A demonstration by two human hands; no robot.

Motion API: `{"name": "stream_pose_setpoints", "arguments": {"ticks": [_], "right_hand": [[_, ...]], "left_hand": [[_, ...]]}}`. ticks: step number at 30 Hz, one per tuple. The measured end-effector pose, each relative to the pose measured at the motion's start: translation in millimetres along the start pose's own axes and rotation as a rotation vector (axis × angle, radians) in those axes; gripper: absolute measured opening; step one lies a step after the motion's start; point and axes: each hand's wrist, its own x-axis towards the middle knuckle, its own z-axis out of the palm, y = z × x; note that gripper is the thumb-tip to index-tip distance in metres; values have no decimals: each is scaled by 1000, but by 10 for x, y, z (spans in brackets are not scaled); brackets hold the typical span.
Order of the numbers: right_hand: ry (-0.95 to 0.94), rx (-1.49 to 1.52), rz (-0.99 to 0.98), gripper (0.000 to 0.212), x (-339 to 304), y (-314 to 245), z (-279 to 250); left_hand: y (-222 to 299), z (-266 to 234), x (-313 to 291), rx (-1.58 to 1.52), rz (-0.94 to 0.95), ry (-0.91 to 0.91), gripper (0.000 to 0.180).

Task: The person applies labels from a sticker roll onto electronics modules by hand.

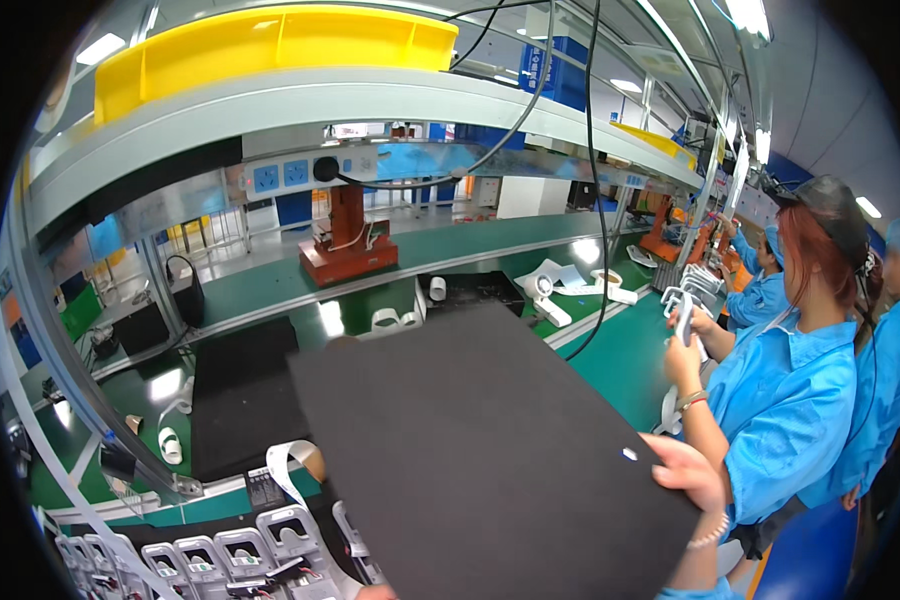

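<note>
A large flat black board point(490, 450) fills the lower middle of the view, tilted above the bench. My right hand point(688, 472) grips its right edge, thumb on top and the other fingers out of sight beneath. Only a sliver of my left hand point(375, 592) shows at the lower edge, against the board's lower left side; most of it is out of view. On the board's right part lies a small white scrap point(630, 454). Left of the board stand several grey plastic housings point(290, 530) in a row, with a curl of white tape point(290, 462) behind them.
A black mat point(240, 400) lies on the green bench. Behind are an orange-brown fixture point(348, 250), a white handheld device point(542, 290) and a hanging black cable point(592, 200). A yellow bin point(280, 40) sits on the overhead shelf. A co-worker in blue point(795, 400) works close on the right.
</note>
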Motion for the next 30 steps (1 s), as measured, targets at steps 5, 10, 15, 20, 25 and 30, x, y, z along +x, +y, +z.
{"name": "stream_pose_setpoints", "arguments": {"ticks": [5, 10, 15, 20, 25, 30], "right_hand": [[318, 94, 84, 58, -1297, -81, -343], [622, 258, -83, 43, -1490, 385, -329], [766, 368, -114, 31, -1094, 940, -468], [844, 281, -257, 28, -724, 1189, -231], [925, 276, -334, 24, -370, 1325, -464], [987, 193, -322, 29, 21, 1483, -1249]], "left_hand": [[305, 153, 53, 186, 147, 16, 31], [114, 96, 82, 64, 26, -28, 24], [50, 84, 36, -26, 29, 63, 25], [23, 93, 45, 30, 40, 33, 24], [-64, 66, 43, -49, 33, 46, 22], [125, 165, 51, 8, 96, 45, 21]]}}
